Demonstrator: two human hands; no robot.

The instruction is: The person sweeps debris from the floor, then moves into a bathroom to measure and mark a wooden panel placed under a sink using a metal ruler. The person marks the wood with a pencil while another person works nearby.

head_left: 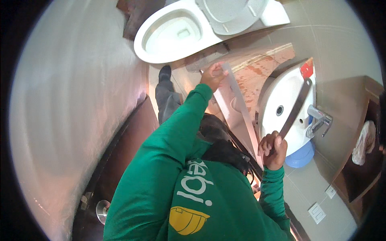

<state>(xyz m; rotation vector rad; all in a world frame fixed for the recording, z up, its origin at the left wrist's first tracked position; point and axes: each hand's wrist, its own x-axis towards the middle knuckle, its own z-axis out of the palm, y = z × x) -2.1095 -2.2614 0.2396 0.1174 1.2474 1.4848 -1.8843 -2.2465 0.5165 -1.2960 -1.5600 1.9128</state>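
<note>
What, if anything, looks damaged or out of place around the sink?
The board between the left hand and the sink stands out: its pale surface is broken by reddish-brown blotches, perhaps stains or peeling; I can't tell which. A red patch at the sink's far corner also contrasts oddly with the white.

A white ceramic toilet stands at the top, a white ceramic washbasin with a curved chrome tap at right, against a beige tiled wall bearing white rectangular switch plates. An open brown cabinet holds a crumpled whitish cloth. At left, a dark reddish-brown panel with a round silver knob adjoins a smooth pale grey surface, probably a wall, blurred by glare
</note>
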